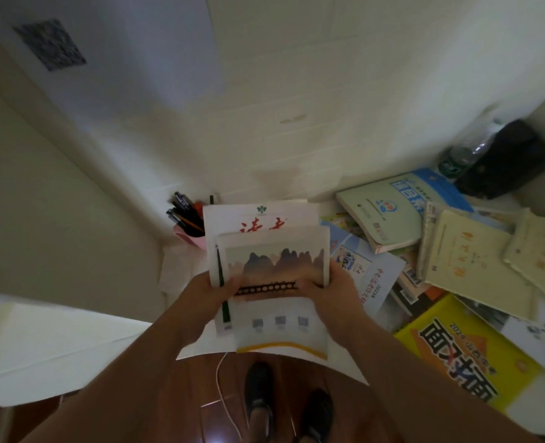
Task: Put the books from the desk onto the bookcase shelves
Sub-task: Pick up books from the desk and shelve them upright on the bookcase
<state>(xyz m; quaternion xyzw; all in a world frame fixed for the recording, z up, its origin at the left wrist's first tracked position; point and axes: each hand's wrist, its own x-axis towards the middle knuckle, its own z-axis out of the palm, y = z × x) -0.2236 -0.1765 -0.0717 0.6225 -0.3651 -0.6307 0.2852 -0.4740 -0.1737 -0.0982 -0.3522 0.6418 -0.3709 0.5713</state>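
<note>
Beyond your hands you face a dim cream wall [296, 91]; below them runs glossy brown wood floor [181, 394].

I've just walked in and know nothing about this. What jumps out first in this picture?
At centre, the left hand and right hand grip a small stack of pale books topped by a mountain-picture cover. To the right, a bright yellow book with big black characters lies among books scattered on the white desk. Behind the stack stands a pink cup of dark pens.
</note>
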